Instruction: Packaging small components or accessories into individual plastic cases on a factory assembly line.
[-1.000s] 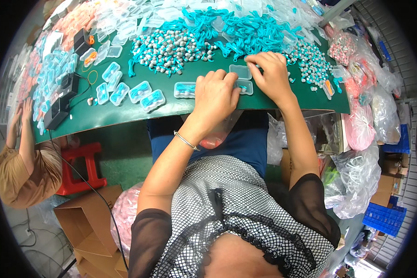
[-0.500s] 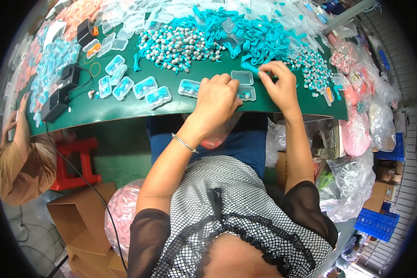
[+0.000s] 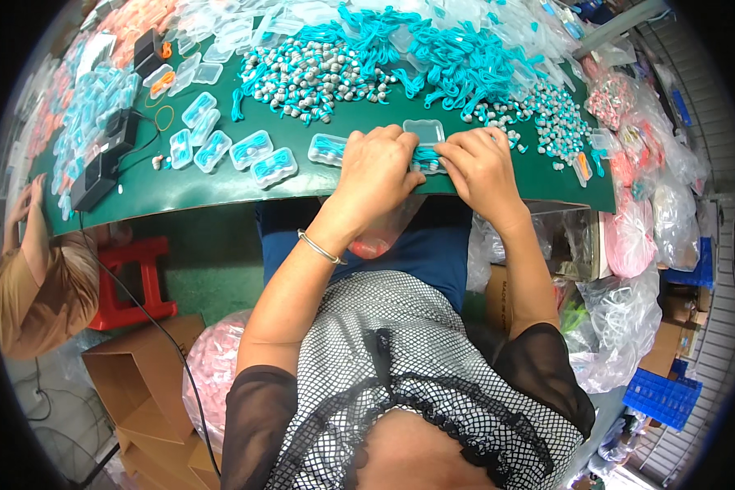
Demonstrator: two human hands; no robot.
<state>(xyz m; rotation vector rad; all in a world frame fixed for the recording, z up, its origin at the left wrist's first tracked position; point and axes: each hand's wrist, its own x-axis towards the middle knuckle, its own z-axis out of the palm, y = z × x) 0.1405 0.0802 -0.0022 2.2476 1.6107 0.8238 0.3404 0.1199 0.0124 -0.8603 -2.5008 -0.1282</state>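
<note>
An open clear plastic case point(image 3: 424, 131) lies near the table's front edge, its lid tipped back to the far side. A bundle of teal cord point(image 3: 425, 158) is in its base. My left hand point(image 3: 376, 170) is closed at the left side of the base, fingers bent and thumb along the near edge. From the right, my right hand point(image 3: 485, 170) pinches the cord at the base, its fingertips partly covering it. Left of my left hand, and partly behind it, lies another case point(image 3: 327, 149) with teal cord inside.
Several filled cases point(image 3: 251, 149) lie to the left. Behind are a heap of grey-and-teal earplugs point(image 3: 310, 77) and a pile of teal cords point(image 3: 465, 61). More earplugs point(image 3: 559, 126) lie at right. Black boxes point(image 3: 95, 181) with a cable and a co-worker's arm point(image 3: 34, 233) are at far left.
My right hand has brought the teal cord from the pile's near edge down to the open case. My left hand stays at the case, shifted slightly.
</note>
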